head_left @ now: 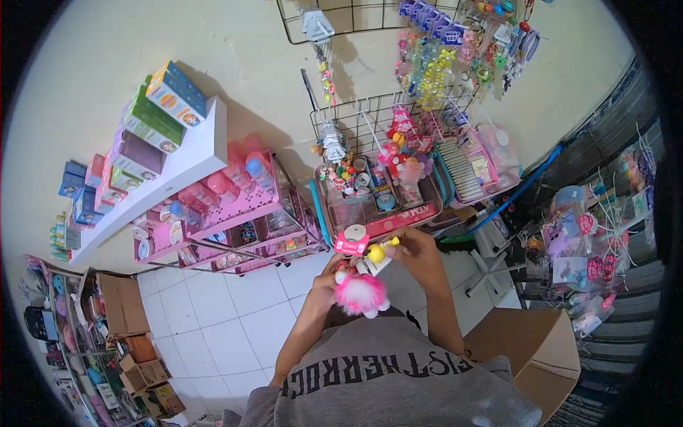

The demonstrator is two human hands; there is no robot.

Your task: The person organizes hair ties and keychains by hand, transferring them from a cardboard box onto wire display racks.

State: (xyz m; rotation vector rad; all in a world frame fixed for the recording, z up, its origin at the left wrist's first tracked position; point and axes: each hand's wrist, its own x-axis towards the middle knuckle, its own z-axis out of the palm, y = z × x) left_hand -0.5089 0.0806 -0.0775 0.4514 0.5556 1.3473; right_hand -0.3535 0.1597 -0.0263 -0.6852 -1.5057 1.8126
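My left hand (326, 280) is closed around the upper part of a pink and white fluffy plush keychain (361, 294), which hangs in front of my chest. A pink printed tag (351, 245) stands up just above that hand. My right hand (418, 257) is closed at the fingertips on a small yellow charm (376, 252) with a round body. Both hands are close together, and the charm is just above the plush. A pale flat piece shows between the hands; what it is I cannot make out.
Mesh baskets (356, 210) with trinkets hang on a wire grid (341, 110) ahead. To the left stand a pink rack (238, 213) with bottles and a white shelf (192, 153) of boxes. An open cardboard box (523, 338) is at my right; bagged goods (569, 235) hang beyond.
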